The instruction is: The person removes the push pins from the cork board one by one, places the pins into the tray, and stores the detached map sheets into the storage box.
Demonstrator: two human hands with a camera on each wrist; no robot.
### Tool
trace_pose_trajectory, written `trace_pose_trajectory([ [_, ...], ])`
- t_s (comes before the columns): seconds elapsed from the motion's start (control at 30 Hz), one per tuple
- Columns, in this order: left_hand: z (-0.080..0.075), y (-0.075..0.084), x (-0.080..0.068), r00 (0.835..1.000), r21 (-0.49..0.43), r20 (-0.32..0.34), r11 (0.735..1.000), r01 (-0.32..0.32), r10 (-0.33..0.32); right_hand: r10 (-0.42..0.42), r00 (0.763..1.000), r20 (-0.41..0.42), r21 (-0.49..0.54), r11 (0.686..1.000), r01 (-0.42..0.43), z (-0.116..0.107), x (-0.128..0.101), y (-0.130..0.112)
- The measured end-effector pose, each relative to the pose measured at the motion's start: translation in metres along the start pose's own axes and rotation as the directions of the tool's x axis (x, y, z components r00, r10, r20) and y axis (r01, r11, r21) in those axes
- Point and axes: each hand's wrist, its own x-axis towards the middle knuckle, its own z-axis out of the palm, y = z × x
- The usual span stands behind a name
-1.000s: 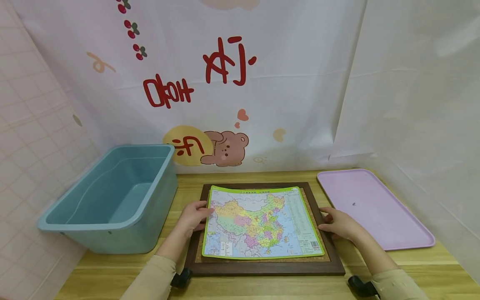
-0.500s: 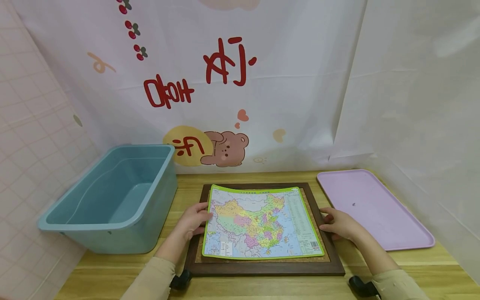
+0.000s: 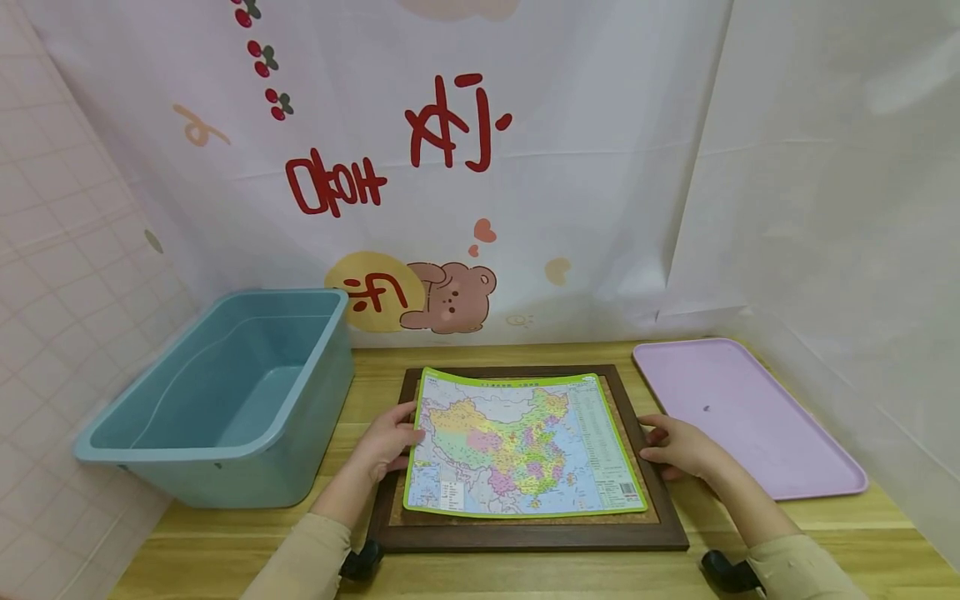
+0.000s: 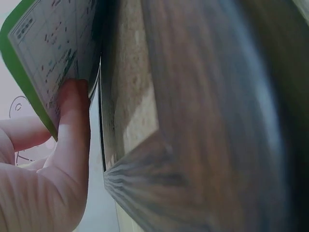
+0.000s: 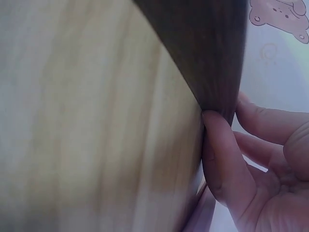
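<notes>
map print (image 3: 596, 433) illegible, frame (image 4: 207, 116) blurred

The map sheet (image 3: 521, 446) is multicoloured with a bright green border, lying on a dark brown wooden frame (image 3: 528, 536). The tub (image 3: 217, 400) is teal blue, the tray (image 3: 750, 417) pale lilac, the desk (image 3: 525, 575) light wood grain.

beige long sleeves (image 3: 311, 557), black wrist cameras (image 3: 362, 560)

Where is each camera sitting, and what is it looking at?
Head: on the head, looking down at the map in the brown frame; both hands and sleeves show.
Left wrist: beside the left hand, whose thumb touches the map's green edge.
Right wrist: beside the right hand, fingers at the frame's edge.
All views share the frame.
</notes>
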Motion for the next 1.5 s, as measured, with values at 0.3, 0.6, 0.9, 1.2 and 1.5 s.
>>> trace_pose_trajectory([
  [0.3,0.001,0.000,0.000,1.000,-0.006,-0.009,1.000,-0.008,0.007,0.006,1.000,0.019,0.018,1.000,-0.007,-0.001,-0.001,-0.001],
  [0.6,0.001,-0.002,0.001,1.000,-0.020,-0.015,0.999,-0.025,0.025,0.008,1.000,0.017,0.020,1.000,-0.009,-0.001,-0.001,0.000],
  [0.9,-0.003,0.004,-0.003,0.998,-0.061,-0.006,0.996,-0.061,0.061,0.013,1.000,0.018,0.032,0.999,-0.014,0.000,-0.002,0.000],
  [1.2,-0.008,0.012,-0.007,0.998,-0.098,-0.022,0.993,-0.067,0.065,0.002,1.000,0.025,0.031,1.000,-0.003,0.000,-0.002,0.001],
  [1.5,-0.017,0.021,-0.011,0.996,-0.151,0.005,0.985,-0.083,0.084,0.004,1.000,0.026,0.045,0.999,-0.005,0.000,-0.001,0.003],
])
